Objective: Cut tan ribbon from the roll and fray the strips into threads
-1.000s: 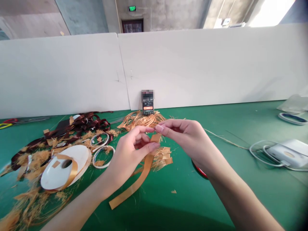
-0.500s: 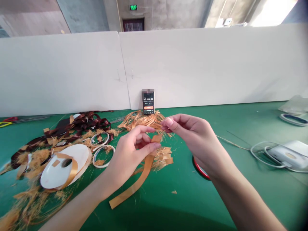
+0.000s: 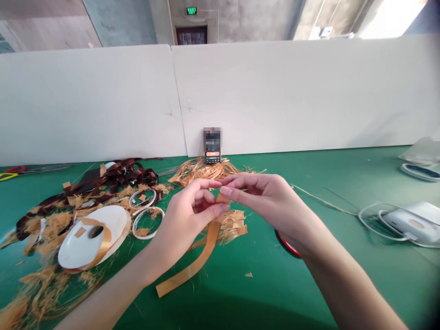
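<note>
My left hand point(image 3: 189, 217) grips a strip of amber tape point(image 3: 194, 266) between thumb and fingers, and the strip trails down-left over the green mat point(image 3: 326, 279). My right hand point(image 3: 264, 201) comes in from the right, its fingertips pinched at the strip's upper end point(image 3: 222, 198), right against my left fingertips. Under both hands lies a clump of shredded amber tape point(image 3: 233, 228). A white tape spool point(image 3: 77, 252) with amber tape stuck across it sits to the left.
A dark brown ribbon tangle point(image 3: 117, 176), thin tape rings point(image 3: 142, 198), and a fibre pile point(image 3: 202, 169) cover the mat's left and middle. A phone point(image 3: 212, 157) stands at the white partition point(image 3: 275, 91). A red-rimmed object point(image 3: 287, 245) and a corded white device point(image 3: 409, 224) lie right.
My right hand has moved down and left from above the fibres to the strip's upper end. My left hand and the strip have hardly moved.
</note>
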{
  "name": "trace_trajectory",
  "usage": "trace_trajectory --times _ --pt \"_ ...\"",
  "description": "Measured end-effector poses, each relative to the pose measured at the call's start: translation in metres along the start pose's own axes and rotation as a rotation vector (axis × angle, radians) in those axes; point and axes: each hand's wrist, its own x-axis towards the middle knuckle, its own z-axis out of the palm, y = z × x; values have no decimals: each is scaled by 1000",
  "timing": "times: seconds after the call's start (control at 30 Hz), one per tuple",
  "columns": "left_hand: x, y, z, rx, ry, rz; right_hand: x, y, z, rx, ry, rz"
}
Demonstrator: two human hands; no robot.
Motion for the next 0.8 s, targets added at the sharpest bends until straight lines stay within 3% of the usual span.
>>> trace_trajectory --times 0.8 --pt "0 -3 -1 47 8 31 2 3 -2 115 189 -43"
